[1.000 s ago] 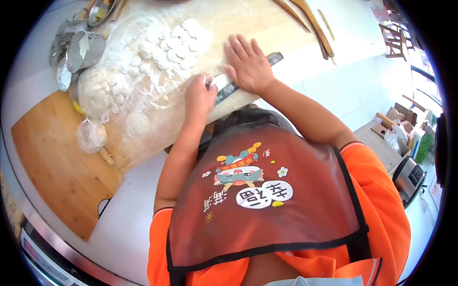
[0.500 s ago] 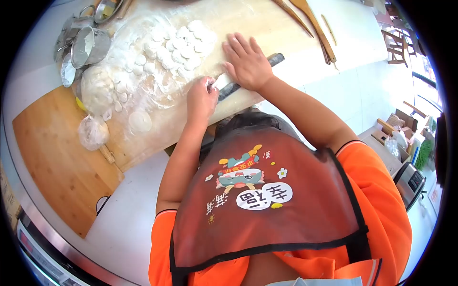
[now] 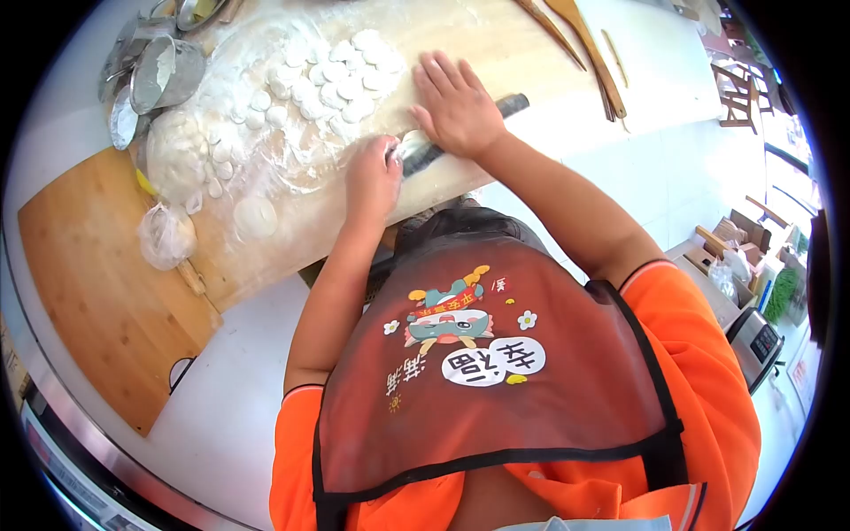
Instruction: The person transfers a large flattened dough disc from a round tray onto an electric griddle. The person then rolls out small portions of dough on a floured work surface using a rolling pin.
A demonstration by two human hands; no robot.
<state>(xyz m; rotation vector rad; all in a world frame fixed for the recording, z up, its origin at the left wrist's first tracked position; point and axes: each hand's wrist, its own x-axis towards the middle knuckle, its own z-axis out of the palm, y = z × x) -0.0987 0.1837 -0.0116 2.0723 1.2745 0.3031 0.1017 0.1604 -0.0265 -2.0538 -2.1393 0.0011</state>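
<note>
Board (image 3: 496, 40), dough (image 3: 413, 141) probably beside right hand (image 3: 459, 111)

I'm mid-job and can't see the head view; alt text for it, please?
The person's right hand lies palm down, with the curled left hand, grip unclear, nearby at a floury wooden board. Small, round white dough pieces cluster beyond, with a metal cup farther left.
</note>
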